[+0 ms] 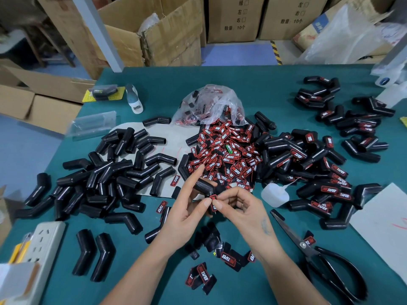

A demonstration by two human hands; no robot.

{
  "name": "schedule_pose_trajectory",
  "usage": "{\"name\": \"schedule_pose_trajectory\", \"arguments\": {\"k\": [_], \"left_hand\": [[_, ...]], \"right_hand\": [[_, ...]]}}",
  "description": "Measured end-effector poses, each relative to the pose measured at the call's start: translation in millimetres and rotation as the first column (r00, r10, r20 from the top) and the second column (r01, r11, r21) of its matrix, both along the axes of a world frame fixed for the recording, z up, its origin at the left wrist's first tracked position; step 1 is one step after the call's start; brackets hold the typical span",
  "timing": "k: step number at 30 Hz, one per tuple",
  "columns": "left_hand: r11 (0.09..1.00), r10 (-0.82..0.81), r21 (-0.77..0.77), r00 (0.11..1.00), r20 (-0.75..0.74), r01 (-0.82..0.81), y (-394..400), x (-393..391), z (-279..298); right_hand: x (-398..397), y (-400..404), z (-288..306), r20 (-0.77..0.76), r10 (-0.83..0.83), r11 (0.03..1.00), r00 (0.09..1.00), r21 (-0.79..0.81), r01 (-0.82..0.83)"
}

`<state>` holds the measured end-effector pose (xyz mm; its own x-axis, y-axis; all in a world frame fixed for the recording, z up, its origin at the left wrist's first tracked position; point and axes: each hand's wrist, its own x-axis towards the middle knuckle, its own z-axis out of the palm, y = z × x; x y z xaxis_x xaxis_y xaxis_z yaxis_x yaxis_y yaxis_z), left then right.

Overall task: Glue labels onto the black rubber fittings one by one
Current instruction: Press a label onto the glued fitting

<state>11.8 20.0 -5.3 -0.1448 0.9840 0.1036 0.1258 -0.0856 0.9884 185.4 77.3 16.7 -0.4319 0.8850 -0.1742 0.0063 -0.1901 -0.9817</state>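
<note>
My left hand (187, 208) holds a black bent rubber fitting (206, 187) above the green table, its index finger pointing up. My right hand (239, 209) pinches a small red-and-black label (213, 202) against that fitting, just below its bend. A heap of red-and-black labels (224, 150) lies behind my hands, spilling from a clear plastic bag (211, 104). Unlabelled black fittings (114, 170) are piled on the left. Fittings with labels on them (326, 170) are piled on the right. A white glue bottle (275, 194) lies just right of my right hand.
Black scissors (319, 252) lie at the right front. A white power strip (41, 245) sits at the left front edge. Loose labels (204, 276) lie between my forearms. A white sheet (383, 227) rests at the right. Cardboard boxes (167, 31) stand behind the table.
</note>
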Motion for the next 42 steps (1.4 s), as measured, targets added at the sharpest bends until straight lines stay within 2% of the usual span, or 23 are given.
{"name": "schedule_pose_trajectory", "arguments": {"k": [4,8,11,14,20,27,35,42], "left_hand": [[0.991,0.13,0.022,0.99,0.054,-0.132,3,0,3],[0.972,0.213,0.042,0.945,0.248,-0.23,5,2,7],[0.966,0.234,0.026,0.91,0.342,-0.258,4,1,6],[0.967,0.225,0.028,0.894,0.387,-0.255,4,5,6],[0.956,0.227,0.061,0.857,0.463,-0.286,4,9,4],[0.946,0.22,0.118,0.867,0.447,-0.301,4,12,7],[0.956,0.215,0.144,0.944,0.25,-0.256,2,12,14],[0.967,0.2,0.1,0.941,0.272,-0.234,2,14,14]], "right_hand": [[0,0,1,-0.034,-0.05,0.998,0.998,-0.028,0.049],[-1,0,-2,-0.036,-0.095,0.994,0.995,-0.06,0.092],[-2,-1,-3,0.015,-0.046,0.998,0.999,-0.047,0.047],[-3,-3,-2,-0.016,-0.003,0.997,1.0,-0.071,0.002],[-5,-3,-2,-0.141,-0.129,0.982,0.982,-0.153,0.107],[-8,-7,1,-0.143,-0.096,0.992,0.985,-0.1,0.082],[-7,-4,0,-0.117,-0.131,0.991,0.984,-0.025,0.129],[-9,-5,-2,-0.144,-0.178,0.983,0.974,-0.062,0.17]]}}
